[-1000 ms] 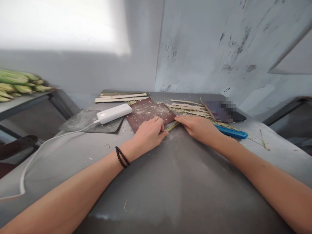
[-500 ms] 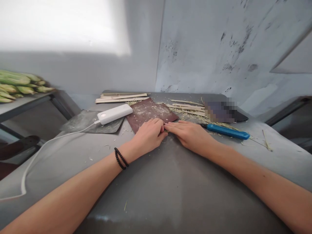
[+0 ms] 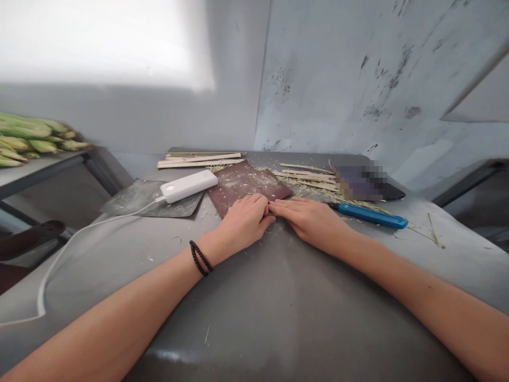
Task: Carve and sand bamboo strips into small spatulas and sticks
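My left hand [image 3: 247, 218] is closed in a pinch at the near edge of a reddish-brown sheet [image 3: 250, 183] dusted with shavings. What it grips is too small and hidden to make out. Its fingertips meet those of my right hand [image 3: 308, 218], whose fingers are pressed together and point left; anything under them is hidden. A thin thread-like loop shows just below the fingertips. Right of my right hand lies a blue cutter knife [image 3: 371, 214], not held. Pale split strips [image 3: 312, 178] and shavings lie behind it.
A white power bank [image 3: 189, 187] with a cable rests on a dark grey sheet [image 3: 139, 197] at the left. More pale strips [image 3: 202, 161] lie at the table's back edge. A dark, partly pixelated device [image 3: 392, 190] is back right. Corn [image 3: 29, 132] sits on a side table.
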`<state>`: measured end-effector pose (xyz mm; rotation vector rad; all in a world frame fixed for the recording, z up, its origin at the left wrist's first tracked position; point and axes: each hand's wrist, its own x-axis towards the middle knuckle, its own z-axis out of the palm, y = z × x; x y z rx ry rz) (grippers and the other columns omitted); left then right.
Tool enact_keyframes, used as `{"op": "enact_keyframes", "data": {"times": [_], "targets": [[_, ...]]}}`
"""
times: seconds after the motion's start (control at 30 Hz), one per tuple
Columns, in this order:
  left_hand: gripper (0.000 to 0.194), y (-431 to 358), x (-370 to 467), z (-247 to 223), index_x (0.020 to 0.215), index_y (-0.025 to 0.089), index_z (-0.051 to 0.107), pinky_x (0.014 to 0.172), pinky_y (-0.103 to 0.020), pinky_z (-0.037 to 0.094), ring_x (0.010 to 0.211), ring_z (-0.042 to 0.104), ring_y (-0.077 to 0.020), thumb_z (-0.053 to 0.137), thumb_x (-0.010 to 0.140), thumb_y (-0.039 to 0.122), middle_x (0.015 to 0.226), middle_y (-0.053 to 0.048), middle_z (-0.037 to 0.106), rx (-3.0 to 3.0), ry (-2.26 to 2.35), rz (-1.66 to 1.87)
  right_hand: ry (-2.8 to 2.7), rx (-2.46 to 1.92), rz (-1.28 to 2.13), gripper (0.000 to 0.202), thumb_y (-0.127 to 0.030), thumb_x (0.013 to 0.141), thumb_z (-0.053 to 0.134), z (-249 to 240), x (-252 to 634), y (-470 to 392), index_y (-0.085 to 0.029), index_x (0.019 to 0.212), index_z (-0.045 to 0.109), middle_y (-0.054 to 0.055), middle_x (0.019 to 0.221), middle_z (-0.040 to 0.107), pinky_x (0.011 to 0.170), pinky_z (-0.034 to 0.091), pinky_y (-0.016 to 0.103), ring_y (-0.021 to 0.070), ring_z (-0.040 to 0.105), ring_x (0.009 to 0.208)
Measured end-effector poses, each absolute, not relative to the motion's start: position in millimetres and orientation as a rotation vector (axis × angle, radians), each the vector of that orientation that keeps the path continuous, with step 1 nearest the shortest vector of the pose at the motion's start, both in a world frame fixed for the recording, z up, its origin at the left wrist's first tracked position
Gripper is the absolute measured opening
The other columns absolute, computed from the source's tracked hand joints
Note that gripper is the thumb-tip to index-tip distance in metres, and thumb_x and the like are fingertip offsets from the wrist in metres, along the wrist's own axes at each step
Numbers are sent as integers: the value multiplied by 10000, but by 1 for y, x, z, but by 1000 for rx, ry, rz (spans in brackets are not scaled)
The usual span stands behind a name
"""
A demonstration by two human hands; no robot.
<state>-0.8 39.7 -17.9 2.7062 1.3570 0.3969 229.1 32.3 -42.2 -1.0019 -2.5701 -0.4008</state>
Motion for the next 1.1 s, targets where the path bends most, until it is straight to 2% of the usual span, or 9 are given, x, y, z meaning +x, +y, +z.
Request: {"op": "enact_keyframes", "data": {"times": [0.13, 0.2, 0.37, 0.5, 0.6, 0.77, 0.87, 1.1], "targets": [[260, 39, 0, -17, 1237, 168, 703, 988, -461, 619, 1129, 709, -241, 697, 1065, 362, 1267, -91, 711, 2702, 1352, 398, -2489, -1154, -442, 507, -8, 952, 509, -40, 254, 47, -155, 1379, 739, 135, 1382, 761, 1012, 651, 490, 322, 775, 1204], [257, 39, 0, -18, 1239, 169, 704, 1000, -467, 615, 1144, 706, -244, 698, 1065, 358, 1281, -93, 709, 2705, 1342, 406, -2471, -1184, -456, 520, 14, 925, 508, -40, 260, 49, -143, 1359, 748, 156, 1371, 762, 987, 659, 513, 341, 785, 1177], [268, 41, -1, -19, 1242, 167, 701, 974, -455, 623, 1109, 712, -236, 696, 1066, 369, 1258, -90, 712, 2718, 1345, 406, -2546, -1035, -417, 524, -24, 979, 500, -42, 237, 34, -157, 1448, 693, 96, 1466, 714, 1118, 596, 414, 252, 727, 1302], [268, 42, -1, -21, 1239, 166, 699, 963, -449, 625, 1092, 714, -232, 695, 1067, 371, 1245, -87, 713, 2729, 1351, 408, -2582, -943, -357, 507, -72, 1028, 496, -41, 226, 27, -169, 1498, 659, 69, 1518, 678, 1156, 563, 368, 216, 696, 1348], [252, 42, -1, -21, 1216, 164, 704, 965, -448, 622, 1087, 714, -230, 694, 1067, 367, 1225, -83, 717, 2732, 1345, 418, -2571, -1003, -336, 480, -78, 1033, 502, -40, 234, 33, -174, 1465, 688, 63, 1472, 715, 1144, 576, 394, 233, 720, 1312], [224, 40, -1, -19, 1179, 160, 710, 977, -451, 616, 1101, 712, -232, 694, 1067, 354, 1210, -79, 722, 2733, 1322, 443, -2506, -1167, -374, 500, -39, 988, 502, -40, 251, 45, -159, 1424, 716, 114, 1405, 754, 1049, 632, 502, 314, 758, 1237], [217, 40, -2, -19, 1165, 159, 710, 973, -448, 614, 1091, 711, -229, 694, 1066, 351, 1194, -76, 723, 2737, 1314, 452, -2504, -1194, -383, 515, -23, 983, 479, -40, 252, 45, -161, 1417, 719, 126, 1414, 746, 1065, 618, 535, 322, 753, 1246], [233, 41, -2, -22, 1162, 158, 704, 946, -433, 614, 1045, 709, -219, 690, 1067, 370, 1161, -69, 719, 2750, 1309, 454, -2581, -1094, -345, 511, -52, 1012, 509, -40, 241, 36, -181, 1476, 680, 94, 1491, 698, 1159, 563, 430, 257, 698, 1347]]}}
